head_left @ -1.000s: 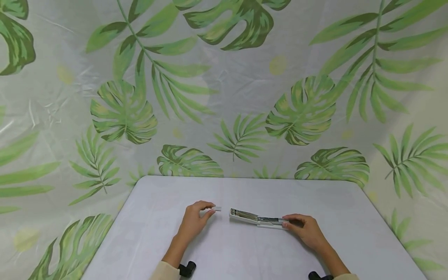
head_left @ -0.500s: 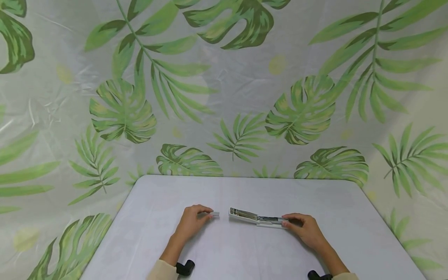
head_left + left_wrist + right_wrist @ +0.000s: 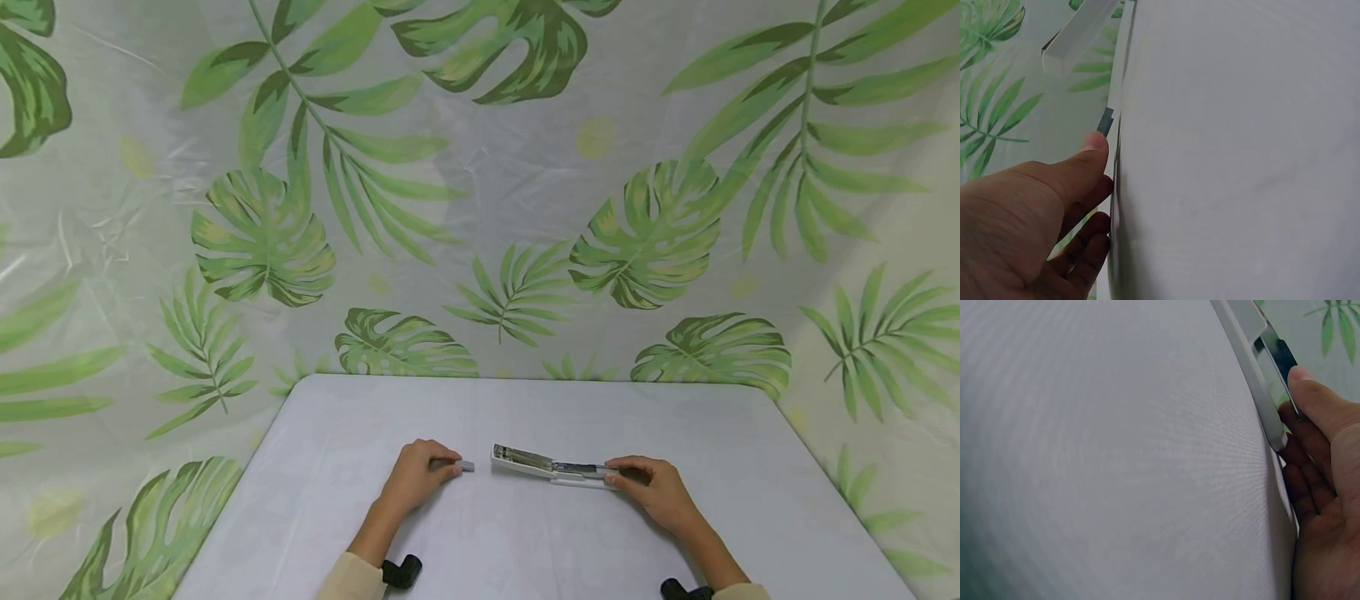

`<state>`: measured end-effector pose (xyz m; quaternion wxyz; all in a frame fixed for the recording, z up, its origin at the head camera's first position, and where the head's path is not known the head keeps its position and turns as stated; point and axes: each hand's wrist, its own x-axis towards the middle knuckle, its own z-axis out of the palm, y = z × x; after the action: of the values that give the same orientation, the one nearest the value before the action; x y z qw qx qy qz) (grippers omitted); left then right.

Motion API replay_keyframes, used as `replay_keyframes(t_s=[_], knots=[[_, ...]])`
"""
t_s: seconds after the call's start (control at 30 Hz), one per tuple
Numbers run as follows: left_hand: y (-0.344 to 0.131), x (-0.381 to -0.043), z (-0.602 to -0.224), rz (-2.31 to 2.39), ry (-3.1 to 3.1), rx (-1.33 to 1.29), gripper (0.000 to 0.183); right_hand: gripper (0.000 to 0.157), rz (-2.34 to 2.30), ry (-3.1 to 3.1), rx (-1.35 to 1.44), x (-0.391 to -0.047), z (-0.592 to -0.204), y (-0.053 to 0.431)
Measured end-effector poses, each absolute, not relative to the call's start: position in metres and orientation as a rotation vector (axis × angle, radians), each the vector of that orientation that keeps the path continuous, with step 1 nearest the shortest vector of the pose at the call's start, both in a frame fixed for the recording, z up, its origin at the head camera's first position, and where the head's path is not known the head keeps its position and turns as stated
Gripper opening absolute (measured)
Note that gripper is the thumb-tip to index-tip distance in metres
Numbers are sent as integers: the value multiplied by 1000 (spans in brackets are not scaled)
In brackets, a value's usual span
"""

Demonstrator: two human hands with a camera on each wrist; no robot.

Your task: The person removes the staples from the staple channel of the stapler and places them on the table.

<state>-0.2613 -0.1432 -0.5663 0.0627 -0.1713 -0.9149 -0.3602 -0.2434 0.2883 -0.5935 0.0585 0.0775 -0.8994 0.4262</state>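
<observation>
My left hand [image 3: 420, 473] pinches a short grey strip of staples [image 3: 467, 466] between thumb and fingers, just above the table. In the left wrist view the strip [image 3: 1105, 122] juts past the thumb tip. To its right lies a white stapler [image 3: 525, 463], folded wide open, its top part swung toward the left hand and its metal inside facing up. A small gap separates strip and stapler. My right hand [image 3: 654, 487] grips the stapler's right end, with the thumb on the dark magazine [image 3: 1286, 359] in the right wrist view. The fingers hide part of that end.
A white cloth covers the table [image 3: 360, 408], which has rounded far corners. Behind it hangs a leaf-patterned curtain [image 3: 517, 200]. Black camera mounts [image 3: 402, 572] sit on both wrists.
My left hand has dipped slightly toward me with the staple strip, which now looks turned in the fingers. The right hand and the stapler have stayed in place.
</observation>
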Motion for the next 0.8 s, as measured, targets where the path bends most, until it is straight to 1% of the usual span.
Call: replay_keyframes(t_s=[0.37,0.8], knots=[[-136,-264,-567,-941,-2812,-528,13,25,1274,-2732,207,-242,-588,287],[-131,-261,-563,-935,-2838,-496,13,25,1272,-2737,214,-243,-591,287]])
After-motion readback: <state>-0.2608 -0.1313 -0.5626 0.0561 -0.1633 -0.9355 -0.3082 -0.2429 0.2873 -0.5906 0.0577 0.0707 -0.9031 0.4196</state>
